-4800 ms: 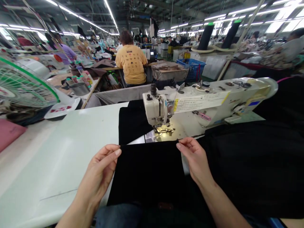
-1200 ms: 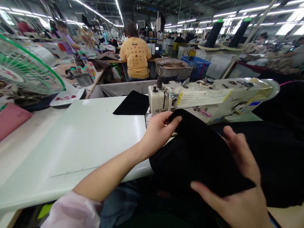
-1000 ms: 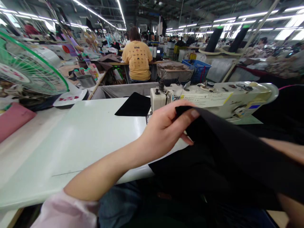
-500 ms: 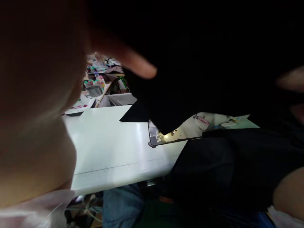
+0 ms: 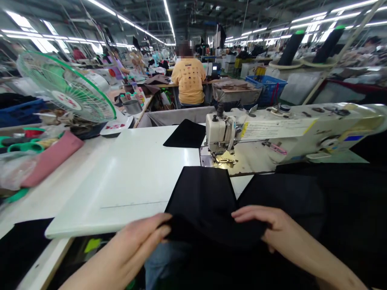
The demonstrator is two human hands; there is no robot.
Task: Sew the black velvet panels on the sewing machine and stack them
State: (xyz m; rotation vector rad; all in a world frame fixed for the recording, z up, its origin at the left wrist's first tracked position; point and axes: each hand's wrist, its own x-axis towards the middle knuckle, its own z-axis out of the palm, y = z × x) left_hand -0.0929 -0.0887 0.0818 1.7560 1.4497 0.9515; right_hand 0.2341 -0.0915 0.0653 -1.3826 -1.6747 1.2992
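A black fabric piece (image 5: 202,193) hangs over the table's front edge, its far end lying flat just before the sewing machine's needle area. My left hand (image 5: 133,241) pinches its left edge between thumb and fingers. On the right side, my right hand (image 5: 275,225) grips the same cloth, thumb below and fingers on top. The white sewing machine (image 5: 272,125) stands beyond, its lamp lighting the needle plate. Another black piece (image 5: 186,135) lies left of the machine head. More dark fabric (image 5: 290,197) covers the table at the right.
A green-rimmed fan (image 5: 68,90) stands at the left beside a metal cup (image 5: 132,106). Pink cloth (image 5: 53,159) and green-handled scissors (image 5: 26,146) lie far left. A person in a yellow shirt (image 5: 189,80) sits ahead. Two black thread cones (image 5: 292,48) stand at the right.
The black cloth that was raised close before the camera is now down at the table's front edge. Both hands have moved lower, and the machine and room behind have come into view.
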